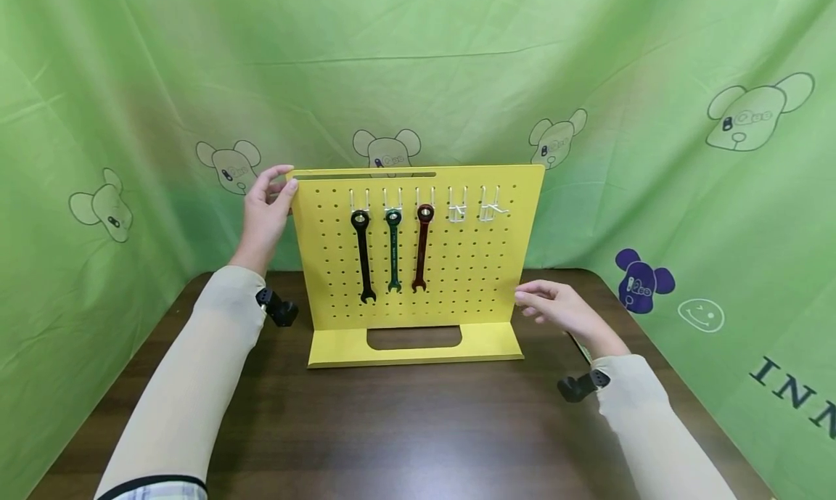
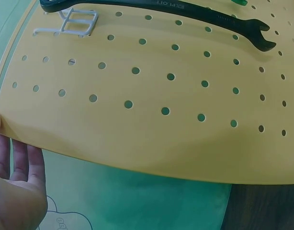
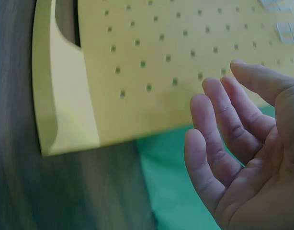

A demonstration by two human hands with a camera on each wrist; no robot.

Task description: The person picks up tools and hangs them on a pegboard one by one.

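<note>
A yellow pegboard (image 1: 339, 344) stands upright on its folded base. At its upper left corner, my left hand (image 1: 264, 206) pinches the edge, with the thumb in front and the other fingers behind. Beside the lower right edge is my right hand (image 1: 558, 308), its fingers loosely bent and holding nothing. The right wrist view shows its fingers (image 3: 216, 120) apart from one another near the board. Three combination wrenches hang by their ring ends: a black wrench (image 1: 363, 257), a green wrench (image 1: 394, 253) and a dark red wrench (image 1: 421, 250).
Two white wire hooks (image 1: 457, 210) without wrenches sit at the board's upper right. Beneath the board is a dark brown wooden table (image 1: 405, 427). A green curtain (image 1: 405, 72) with printed bear heads surrounds the back and sides. A dark thin object (image 1: 578, 346) shows partly behind the right wrist.
</note>
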